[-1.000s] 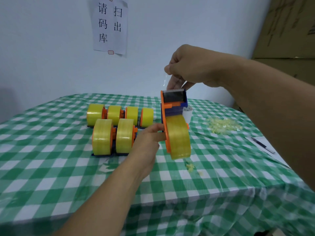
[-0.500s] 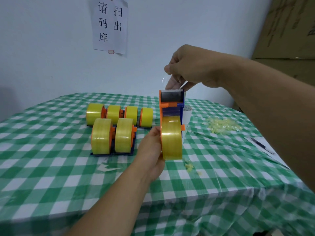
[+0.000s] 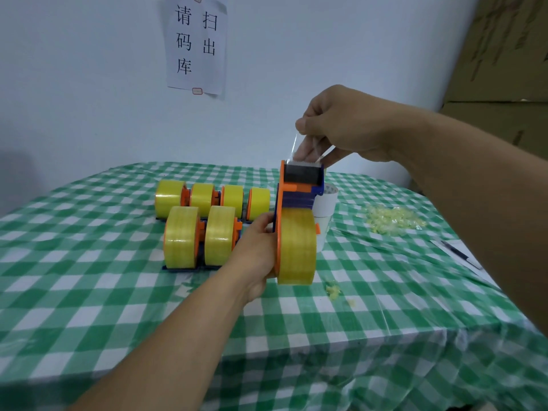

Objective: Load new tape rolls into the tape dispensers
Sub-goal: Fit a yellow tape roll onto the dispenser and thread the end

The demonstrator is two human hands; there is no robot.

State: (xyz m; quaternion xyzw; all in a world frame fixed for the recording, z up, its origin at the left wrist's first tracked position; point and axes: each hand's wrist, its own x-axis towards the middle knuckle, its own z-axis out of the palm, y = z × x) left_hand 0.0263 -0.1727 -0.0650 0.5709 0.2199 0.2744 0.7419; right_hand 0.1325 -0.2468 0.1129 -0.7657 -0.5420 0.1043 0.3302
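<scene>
1. The tape dispenser (image 3: 299, 189) stands on end near the middle of the table (image 3: 89, 292). Its long axis is upright, with the cutter blade at the top and the yellow tape roll (image 3: 296, 247) at the bottom, tread facing the camera.
2. The left hand (image 3: 259, 256) grips the dispenser's left side, fingers curled behind the orange plate beside the roll.
3. The right hand (image 3: 341, 126) pinches a clear tape strip (image 3: 295, 148) drawn up just above the blade.
4. The roll's underside seems to sit on or just over the cloth; the view does not settle it.
5. Six loaded dispensers (image 3: 207, 223) lie in two rows just left of it. A white roll (image 3: 326, 203) stands behind, and yellow scraps (image 3: 391, 218) lie toward the right edge
</scene>
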